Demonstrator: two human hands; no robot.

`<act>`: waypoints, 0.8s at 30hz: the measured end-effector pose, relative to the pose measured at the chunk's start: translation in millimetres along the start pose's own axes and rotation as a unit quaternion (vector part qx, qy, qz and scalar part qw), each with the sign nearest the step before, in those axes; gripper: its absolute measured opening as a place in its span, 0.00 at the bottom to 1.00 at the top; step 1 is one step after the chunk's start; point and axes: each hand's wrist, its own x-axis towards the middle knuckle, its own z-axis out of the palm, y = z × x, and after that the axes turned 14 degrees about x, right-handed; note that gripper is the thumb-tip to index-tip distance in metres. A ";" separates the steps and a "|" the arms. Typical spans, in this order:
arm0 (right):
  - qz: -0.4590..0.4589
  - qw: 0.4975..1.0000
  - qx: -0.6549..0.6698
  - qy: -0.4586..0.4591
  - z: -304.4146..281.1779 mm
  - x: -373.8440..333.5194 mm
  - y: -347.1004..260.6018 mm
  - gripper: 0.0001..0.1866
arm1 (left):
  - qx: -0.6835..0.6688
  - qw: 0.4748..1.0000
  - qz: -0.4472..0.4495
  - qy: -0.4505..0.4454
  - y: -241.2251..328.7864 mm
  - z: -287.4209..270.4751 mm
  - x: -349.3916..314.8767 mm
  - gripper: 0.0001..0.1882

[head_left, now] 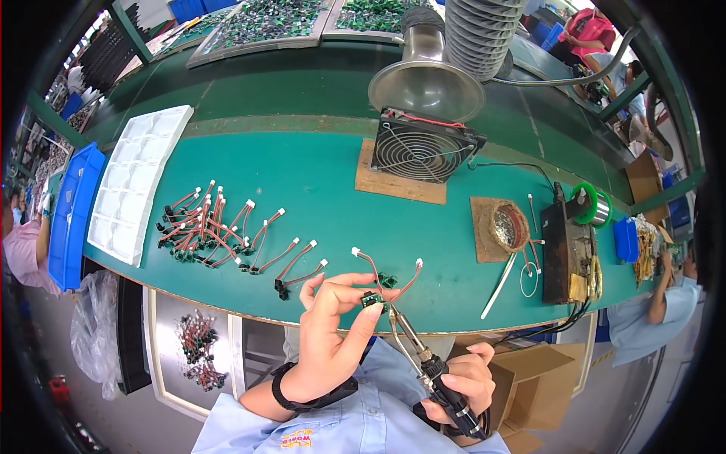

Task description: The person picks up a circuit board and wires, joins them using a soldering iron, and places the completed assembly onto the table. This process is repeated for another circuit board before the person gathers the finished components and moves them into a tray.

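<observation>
Between the thumb and fingers of my left hand is a small green circuit board, held just over the bench's front edge. My right hand is wrapped round the black handle of a soldering iron with a thin metal tube along its shaft. The iron's tip points up and left, right by the board; whether they touch I cannot tell. Close behind the fingers, red-and-black wires with white plugs stick up beside another green board. Which board each wire joins is hard to see.
Several wired boards lie in a pile on the green bench. A white tray and blue bin stand left. A fan sits below a metal fume hood. Rightward are a round tin, solder spool and black box.
</observation>
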 end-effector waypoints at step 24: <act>-0.018 1.000 0.016 0.019 -6.9 -12.4 1.1 0.26 | -0.151 0.983 -0.105 -0.017 0.9 -8.5 1.8 0.05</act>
